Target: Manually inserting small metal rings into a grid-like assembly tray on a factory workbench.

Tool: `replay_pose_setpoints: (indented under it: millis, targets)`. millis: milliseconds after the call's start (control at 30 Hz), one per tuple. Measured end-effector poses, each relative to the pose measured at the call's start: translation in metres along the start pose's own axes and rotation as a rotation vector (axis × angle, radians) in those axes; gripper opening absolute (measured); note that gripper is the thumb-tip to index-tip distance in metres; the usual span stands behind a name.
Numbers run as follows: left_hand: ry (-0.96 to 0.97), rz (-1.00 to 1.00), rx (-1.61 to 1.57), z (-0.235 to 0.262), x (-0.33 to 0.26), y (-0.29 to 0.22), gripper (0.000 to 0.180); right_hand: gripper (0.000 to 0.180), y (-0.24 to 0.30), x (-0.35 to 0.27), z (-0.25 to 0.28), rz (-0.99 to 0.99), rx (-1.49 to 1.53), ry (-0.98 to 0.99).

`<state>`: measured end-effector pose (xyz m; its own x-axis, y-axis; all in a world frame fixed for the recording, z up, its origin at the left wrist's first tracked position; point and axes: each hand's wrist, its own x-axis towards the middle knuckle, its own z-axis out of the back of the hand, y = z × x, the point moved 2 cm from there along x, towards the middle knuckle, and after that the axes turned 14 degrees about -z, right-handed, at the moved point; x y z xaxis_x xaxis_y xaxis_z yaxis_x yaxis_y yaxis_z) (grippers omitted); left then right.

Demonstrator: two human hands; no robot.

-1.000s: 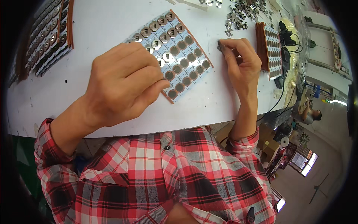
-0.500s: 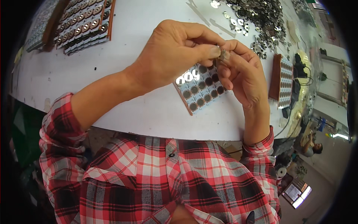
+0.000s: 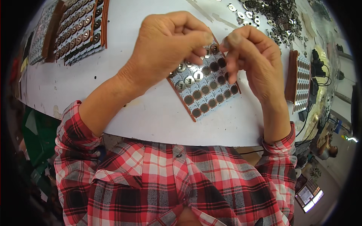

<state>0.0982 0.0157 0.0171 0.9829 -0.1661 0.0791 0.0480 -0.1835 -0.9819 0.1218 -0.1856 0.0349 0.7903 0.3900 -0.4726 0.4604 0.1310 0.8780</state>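
My left hand (image 3: pixel 166 52) hovers over the upper left part of a pale blue circuit board panel (image 3: pixel 201 101), thumb and forefinger pinched together. To its right, my right hand (image 3: pixel 258 58) is also in a pinch, above the panel's upper right edge. Whatever lies between either set of fingertips is too small or hidden to make out. Rows of dark round pads cover the panel, which has brown edges. Shiny round metal clips (image 3: pixel 189 80) sit on several pads at its left and upper side. My left hand hides some of them.
Loose metal clips (image 3: pixel 279 19) lie heaped at the far right. Stacked panels (image 3: pixel 81 35) stand at the far left, and another stack (image 3: pixel 301 83) is at the right. Black cables (image 3: pixel 318 71) run beside it. A person (image 3: pixel 326 148) is in the right background.
My hands were together at the fingertips and have drawn apart, the left one moving left and the right one right. More of the panel and its metal clips shows between them.
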Motion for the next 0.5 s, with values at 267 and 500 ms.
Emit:
replay_pose_setpoints:
  millis: [267, 500]
  targets:
    - [-0.022, -0.168, 0.176, 0.016, -0.018, -0.015, 0.013, 0.015, -0.005, -0.007, -0.002, -0.016, -0.2, 0.05]
    - [0.224, -0.608, 0.628, 0.007, -0.024, -0.019, 0.016, 0.011, -0.012, -0.014, -0.008, -0.072, -0.246, 0.028]
